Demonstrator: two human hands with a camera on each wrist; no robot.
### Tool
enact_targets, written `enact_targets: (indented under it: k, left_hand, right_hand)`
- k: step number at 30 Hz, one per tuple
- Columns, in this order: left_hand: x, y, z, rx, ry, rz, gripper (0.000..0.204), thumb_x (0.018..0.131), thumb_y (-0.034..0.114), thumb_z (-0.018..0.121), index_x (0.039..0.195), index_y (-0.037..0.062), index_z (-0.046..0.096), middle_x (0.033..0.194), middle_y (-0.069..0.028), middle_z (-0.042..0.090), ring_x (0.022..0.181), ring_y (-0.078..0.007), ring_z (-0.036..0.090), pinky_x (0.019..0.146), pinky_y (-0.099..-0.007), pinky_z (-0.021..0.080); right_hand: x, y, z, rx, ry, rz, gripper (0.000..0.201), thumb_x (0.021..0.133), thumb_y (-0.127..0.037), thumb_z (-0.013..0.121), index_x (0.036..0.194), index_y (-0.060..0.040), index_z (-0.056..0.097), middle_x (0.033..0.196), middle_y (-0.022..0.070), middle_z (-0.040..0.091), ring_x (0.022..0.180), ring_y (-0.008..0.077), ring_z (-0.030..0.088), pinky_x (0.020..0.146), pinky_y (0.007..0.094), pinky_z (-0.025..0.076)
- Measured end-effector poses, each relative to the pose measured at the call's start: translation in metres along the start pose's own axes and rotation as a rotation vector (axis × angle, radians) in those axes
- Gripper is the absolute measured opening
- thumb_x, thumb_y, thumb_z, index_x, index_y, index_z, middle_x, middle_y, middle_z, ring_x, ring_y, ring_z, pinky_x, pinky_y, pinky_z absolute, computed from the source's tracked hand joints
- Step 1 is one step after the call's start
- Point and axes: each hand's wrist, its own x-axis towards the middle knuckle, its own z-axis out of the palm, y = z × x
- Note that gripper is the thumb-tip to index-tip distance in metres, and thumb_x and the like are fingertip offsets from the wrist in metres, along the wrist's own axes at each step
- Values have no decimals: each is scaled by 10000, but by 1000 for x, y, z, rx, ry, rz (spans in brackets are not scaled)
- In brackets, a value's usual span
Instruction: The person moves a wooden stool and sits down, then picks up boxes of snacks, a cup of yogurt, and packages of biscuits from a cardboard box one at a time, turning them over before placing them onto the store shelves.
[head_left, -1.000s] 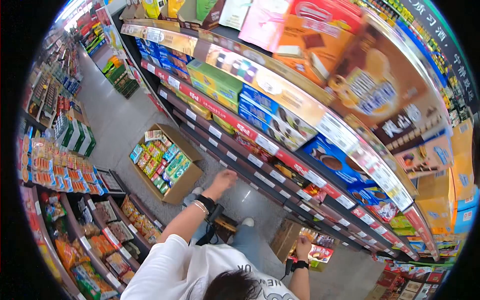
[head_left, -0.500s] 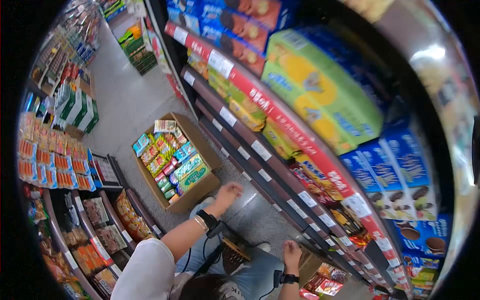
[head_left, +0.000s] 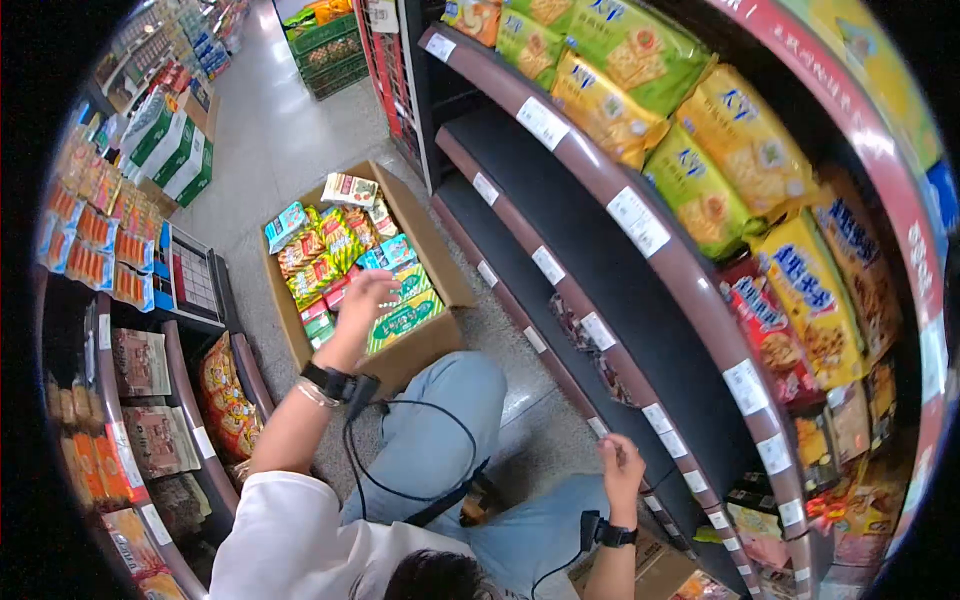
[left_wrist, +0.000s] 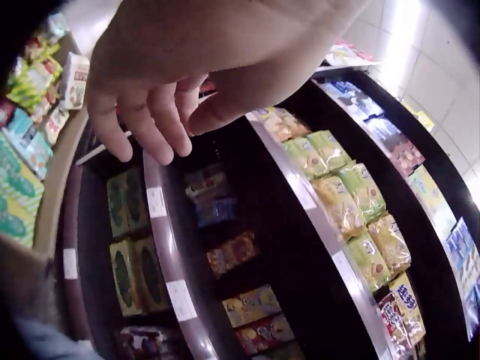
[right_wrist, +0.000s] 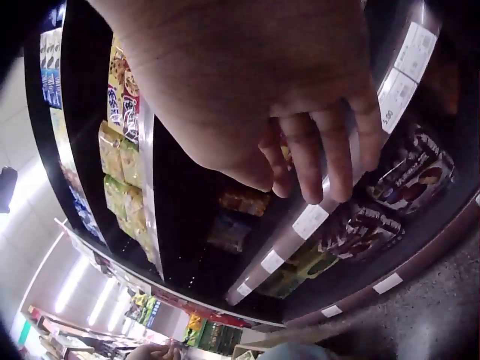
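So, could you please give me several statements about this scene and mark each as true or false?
1. An open brown cardboard box stands on the grey floor. True.
2. The person's bare left grip holds nothing. True.
3. The box is empty. False: it contains many colourful packaged snacks.
4. The person's bare right grip is inside the box. False: it is near the dark, maroon-edged shelves.
5. Glossy green and yellow packets lie on these shelves. True.

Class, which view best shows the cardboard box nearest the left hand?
The head view: the cardboard box shows its open top and many of its packs. The left wrist view catches only part, at its left edge; the right wrist view shows at most an unclear sliver.
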Motion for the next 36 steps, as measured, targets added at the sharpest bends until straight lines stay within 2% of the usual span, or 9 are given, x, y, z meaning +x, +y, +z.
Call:
enact_targets:
  k: [8,12,21,26,27,29,32,34,36]
  left_hand:
    - [-37,-18,-106,-121,17,-34,161,881,166,520,1026,112,564,960,-16,616,882,-137,572,752,-302,467]
    - [-57,11,-133,-224,-19,63,163,878,134,509,1023,93,572,969,-26,620,840,-125,585,751,-269,474]
    - [-74,88,-189,68,-17,420,174,895,169,519,1039,80,560,984,-19,604,883,-119,572,759,-270,460]
    - [-72,66,-197,203,-121,452,150,903,130,511,1023,60,569,940,-5,584,852,-97,548,741,-239,445]
    - [-99,70,-180,214,-134,533,130,882,129,552,979,50,586,907,-20,600,847,-84,550,758,-242,437]
    - [-141,77,-160,354,-279,651,124,866,109,571,959,28,588,909,-26,597,841,-98,555,768,-248,437]
    - [-199,106,-141,392,-618,828,84,755,95,656,802,30,630,784,-75,615,778,-204,596,726,-318,462]
    - [-224,117,-133,100,-910,865,42,720,89,683,731,64,651,804,-70,642,702,-213,602,665,-346,482]
    - [-227,124,-126,-197,-1283,960,40,782,110,657,768,73,659,859,-71,639,702,-213,600,664,-343,484]
  right_hand:
    - [-67,-36,34,384,120,26,199,922,-136,544,1041,22,561,916,106,632,775,145,608,720,260,480]
    - [-107,-76,34,334,99,-25,182,915,-126,556,1020,21,579,907,83,627,820,140,607,749,269,499]
    - [-111,-162,71,77,63,-254,155,855,-79,607,984,7,612,910,95,661,822,149,639,741,260,489]
    - [-109,-180,93,-16,-12,-338,160,845,-79,608,986,-5,617,898,127,663,803,202,652,739,289,499]
    - [-109,-178,94,-20,-19,-330,158,849,-83,603,986,-5,616,896,124,663,801,208,652,738,295,502]
    - [-108,-175,94,-36,-3,-323,155,848,-81,604,981,-4,618,890,123,664,799,208,652,736,297,503]
    - [-111,-165,90,0,-2,-232,142,849,-76,600,971,-6,623,865,112,668,795,175,647,728,281,497]
    - [-110,-154,84,29,0,-171,144,855,-72,594,980,-4,621,876,100,671,810,149,641,733,266,492]
    - [-108,-147,79,20,21,-148,145,863,-76,591,984,-1,618,881,93,672,816,142,638,742,262,489]
